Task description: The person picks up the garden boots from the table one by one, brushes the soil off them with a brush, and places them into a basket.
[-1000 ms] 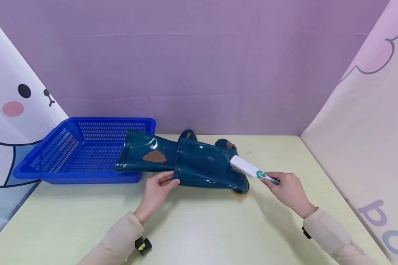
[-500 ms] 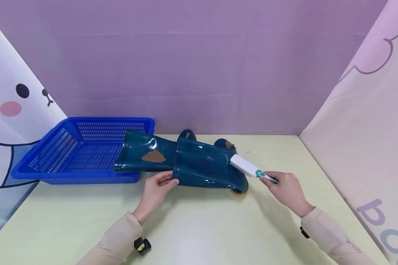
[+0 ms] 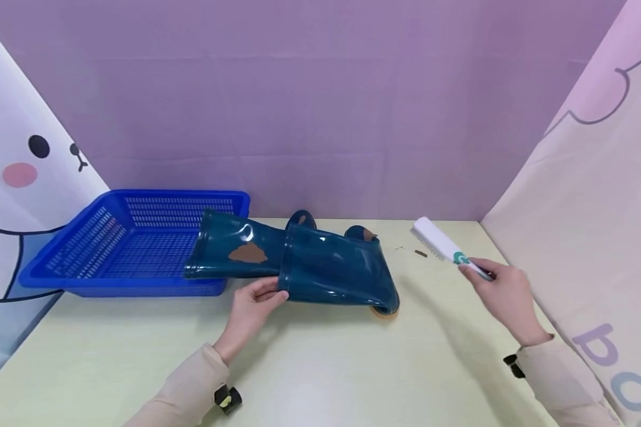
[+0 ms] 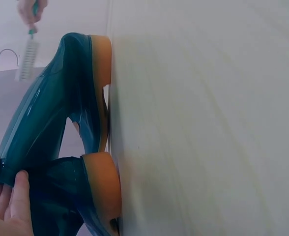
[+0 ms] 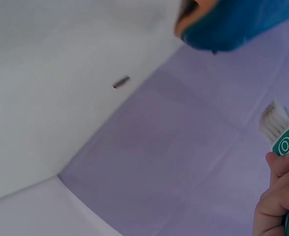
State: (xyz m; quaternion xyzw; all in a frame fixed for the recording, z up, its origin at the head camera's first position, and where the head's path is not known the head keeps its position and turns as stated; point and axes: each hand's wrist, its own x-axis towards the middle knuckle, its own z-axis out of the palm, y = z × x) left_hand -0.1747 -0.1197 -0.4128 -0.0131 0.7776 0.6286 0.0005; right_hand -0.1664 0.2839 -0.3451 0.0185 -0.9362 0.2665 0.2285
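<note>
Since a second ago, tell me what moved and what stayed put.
The right hand, gripping the white brush, lifted it off the near boot and swung it to the right, clear of both boots. A small brown scrap now lies on the table. The left hand holds the near boot's cuff as before; boots and blue basket unchanged.

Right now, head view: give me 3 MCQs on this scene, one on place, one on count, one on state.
1. Where is the blue basket?
A. left of the boots
B. right of the boots
C. on the boots

2. How many dark teal boots lie on the table?
A. one
B. two
C. three

3. The brush in the right hand is:
A. on the boot
B. flat on the table
C. lifted off the boot

Key: 1 A, it sits at the table's left end. 2 B, two shafts overlap. 3 C, bare table shows between brush and boot.
</note>
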